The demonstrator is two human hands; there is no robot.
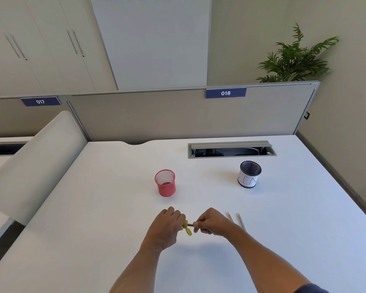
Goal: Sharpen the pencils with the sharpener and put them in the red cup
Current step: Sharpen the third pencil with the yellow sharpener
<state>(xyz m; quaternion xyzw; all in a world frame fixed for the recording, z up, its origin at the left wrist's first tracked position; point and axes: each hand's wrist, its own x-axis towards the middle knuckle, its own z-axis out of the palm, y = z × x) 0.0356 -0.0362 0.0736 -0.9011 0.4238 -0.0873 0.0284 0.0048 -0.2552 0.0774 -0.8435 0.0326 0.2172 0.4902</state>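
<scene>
My left hand [169, 224] grips a yellow sharpener [186, 227] just above the white desk. My right hand [209, 222] pinches a pencil [190, 225] whose tip points into the sharpener; most of that pencil is hidden inside my fingers. Two more pencils lie side by side on the desk right of my right hand, one [230, 217] partly covered by my wrist, the other [242, 222] fully showing. The red mesh cup [165, 183] stands upright behind my hands and looks empty.
A black mesh cup [250, 174] wrapped in white paper stands at the back right. Behind it an open cable tray [231, 149] is sunk into the desk [106, 208]. A beige partition closes the far edge, and a padded divider runs along the left.
</scene>
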